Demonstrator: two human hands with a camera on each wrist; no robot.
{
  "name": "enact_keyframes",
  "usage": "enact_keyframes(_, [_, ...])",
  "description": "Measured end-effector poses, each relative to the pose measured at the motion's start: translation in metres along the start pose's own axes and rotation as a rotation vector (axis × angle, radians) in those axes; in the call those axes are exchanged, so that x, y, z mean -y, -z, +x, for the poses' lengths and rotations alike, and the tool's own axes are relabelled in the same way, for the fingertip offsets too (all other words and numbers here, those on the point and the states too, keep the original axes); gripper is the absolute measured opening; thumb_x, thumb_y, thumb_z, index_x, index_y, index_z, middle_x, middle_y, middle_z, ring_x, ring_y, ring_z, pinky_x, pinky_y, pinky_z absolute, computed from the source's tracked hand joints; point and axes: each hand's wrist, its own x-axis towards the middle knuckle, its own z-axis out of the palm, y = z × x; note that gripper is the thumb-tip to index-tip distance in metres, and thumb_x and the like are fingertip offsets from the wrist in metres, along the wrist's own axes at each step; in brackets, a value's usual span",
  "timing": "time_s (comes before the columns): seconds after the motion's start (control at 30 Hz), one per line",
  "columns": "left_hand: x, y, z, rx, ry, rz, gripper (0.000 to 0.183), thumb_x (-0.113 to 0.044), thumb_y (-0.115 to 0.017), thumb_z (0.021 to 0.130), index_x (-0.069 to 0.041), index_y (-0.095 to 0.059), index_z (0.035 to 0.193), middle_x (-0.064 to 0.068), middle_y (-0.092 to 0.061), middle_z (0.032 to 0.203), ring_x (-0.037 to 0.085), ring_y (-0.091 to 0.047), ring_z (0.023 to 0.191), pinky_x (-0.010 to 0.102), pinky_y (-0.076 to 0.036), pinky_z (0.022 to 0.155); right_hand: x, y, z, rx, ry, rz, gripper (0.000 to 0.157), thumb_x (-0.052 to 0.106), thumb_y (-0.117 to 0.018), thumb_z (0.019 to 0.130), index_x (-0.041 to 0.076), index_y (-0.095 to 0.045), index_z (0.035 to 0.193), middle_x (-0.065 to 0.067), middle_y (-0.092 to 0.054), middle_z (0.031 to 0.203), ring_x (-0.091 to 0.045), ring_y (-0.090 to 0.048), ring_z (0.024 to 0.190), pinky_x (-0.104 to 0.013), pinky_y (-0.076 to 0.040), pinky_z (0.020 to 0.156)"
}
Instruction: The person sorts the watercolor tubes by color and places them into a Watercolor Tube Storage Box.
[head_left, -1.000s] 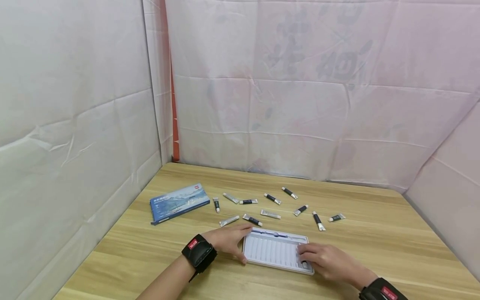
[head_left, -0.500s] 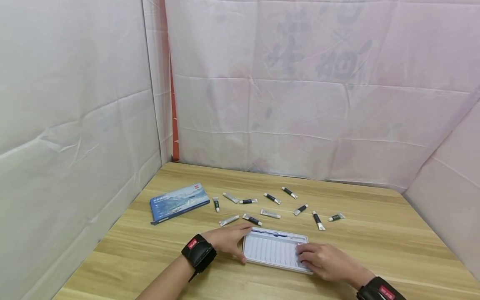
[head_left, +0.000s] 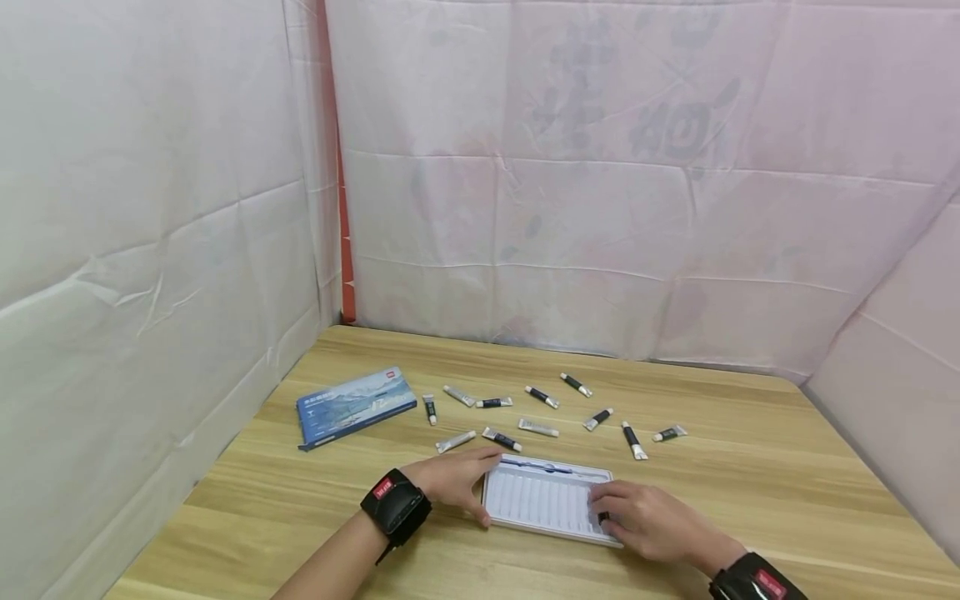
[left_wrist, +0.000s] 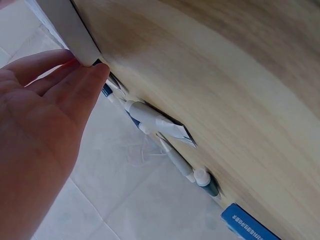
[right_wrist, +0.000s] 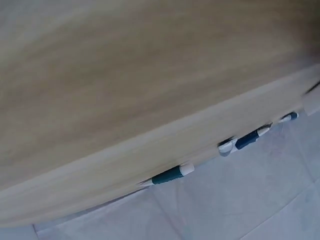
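Note:
A shallow white plastic tray (head_left: 540, 502) with narrow slots lies near the front of the table, and a blue-handled paintbrush (head_left: 549, 468) lies along its far side. My left hand (head_left: 455, 479) holds the tray's left end between thumb and fingers; the left wrist view shows the fingertips at the tray wall (left_wrist: 75, 30). Over the right-end slots, my right hand (head_left: 647, 518) pinches a paint tube (head_left: 603, 517). Only a dark bit of that tube shows, as the fingers cover the remainder. The right wrist view does not show the right hand's grip.
Several small paint tubes (head_left: 537, 427) lie scattered beyond the tray, some with dark labels and some pale. One green-labelled tube (head_left: 670, 433) lies to the far right. A blue box (head_left: 356, 407) rests at the left. White cloth (head_left: 585, 208) hangs behind the wooden table (head_left: 750, 492).
My right fingers have shifted slightly over the tray's right end; the tube's dark part was visible, became hidden, and shows again. My left hand and the tray stay in place.

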Motion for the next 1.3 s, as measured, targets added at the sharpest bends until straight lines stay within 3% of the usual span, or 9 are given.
enact_keyframes(0.17, [0.001,0.000,-0.001,-0.005,0.000,0.005,0.095,-0.043,-0.076,0.071,-0.001,-0.030,0.142,0.007,-0.025,0.147,0.018,-0.026,0.132,0.028,-0.024,0.105,-0.025,0.014,0.002,-0.150,-0.114,-0.031,0.036,0.000,-0.072,0.069,0.007,-0.065,0.104,-0.008,-0.063,0.105,-0.024,-0.061,0.091,-0.035,-0.052,0.074])
enact_keyframes(0.23, [0.001,0.000,-0.001,-0.005,-0.001,0.007,0.095,-0.043,-0.076,0.071,-0.001,-0.030,0.142,0.007,-0.025,0.148,0.018,-0.026,0.132,0.028,-0.025,0.105,-0.041,0.023,-0.001,-0.149,-0.214,-0.064,0.043,-0.003,-0.073,0.067,0.005,-0.063,0.108,-0.010,-0.062,0.107,-0.026,-0.060,0.092,-0.038,-0.052,0.075])
enact_keyframes(0.4, [0.001,0.000,-0.001,0.002,-0.002,0.000,0.095,-0.043,-0.076,0.071,-0.001,-0.029,0.143,0.008,-0.025,0.148,0.019,-0.025,0.132,0.029,-0.024,0.105,-0.079,0.042,-0.010,-0.053,-0.403,-0.080,0.043,-0.013,-0.069,0.068,-0.002,-0.061,0.109,-0.018,-0.060,0.105,-0.036,-0.058,0.092,-0.047,-0.051,0.072])
enact_keyframes(0.57, [0.002,-0.001,0.000,0.003,-0.009,0.004,0.095,-0.043,-0.076,0.072,-0.001,-0.029,0.143,0.008,-0.024,0.148,0.019,-0.025,0.132,0.029,-0.024,0.105,-0.108,0.040,-0.024,0.074,-0.505,-0.066,0.028,-0.018,-0.063,0.069,-0.003,-0.064,0.093,-0.018,-0.060,0.093,-0.039,-0.058,0.087,-0.049,-0.048,0.072])
enact_keyframes(0.7, [0.002,-0.001,0.001,0.005,-0.013,0.006,0.095,-0.044,-0.075,0.072,-0.001,-0.029,0.143,0.008,-0.024,0.148,0.019,-0.025,0.132,0.029,-0.024,0.105,-0.128,0.025,-0.039,0.126,-0.536,-0.055,0.031,-0.021,-0.058,0.067,0.001,-0.066,0.087,-0.012,-0.062,0.088,-0.035,-0.059,0.084,-0.048,-0.049,0.072])
enact_keyframes(0.9, [0.002,0.001,0.000,0.002,-0.015,0.013,0.095,-0.045,-0.075,0.072,-0.001,-0.029,0.143,0.008,-0.024,0.148,0.018,-0.025,0.132,0.028,-0.024,0.105,-0.147,0.010,-0.052,0.088,-0.504,-0.081,0.033,-0.022,-0.058,0.068,0.005,-0.067,0.086,-0.006,-0.061,0.084,-0.030,-0.060,0.079,-0.044,-0.050,0.068])
enact_keyframes(1.13, [0.001,0.001,-0.001,0.000,-0.018,0.016,0.094,-0.044,-0.075,0.072,0.000,-0.030,0.142,0.009,-0.025,0.148,0.019,-0.025,0.132,0.028,-0.024,0.105,-0.148,0.008,-0.054,0.044,-0.500,-0.099,0.027,-0.017,-0.066,0.068,0.007,-0.066,0.081,0.001,-0.056,0.077,-0.022,-0.058,0.072,-0.040,-0.050,0.062])
enact_keyframes(1.3, [0.001,0.002,-0.002,0.004,-0.017,0.015,0.094,-0.044,-0.075,0.072,0.000,-0.030,0.142,0.008,-0.025,0.148,0.018,-0.025,0.132,0.028,-0.024,0.105,-0.141,0.012,-0.052,0.039,-0.487,-0.125,0.024,-0.014,-0.068,0.070,0.005,-0.067,0.084,-0.001,-0.057,0.078,-0.022,-0.058,0.072,-0.040,-0.050,0.063])
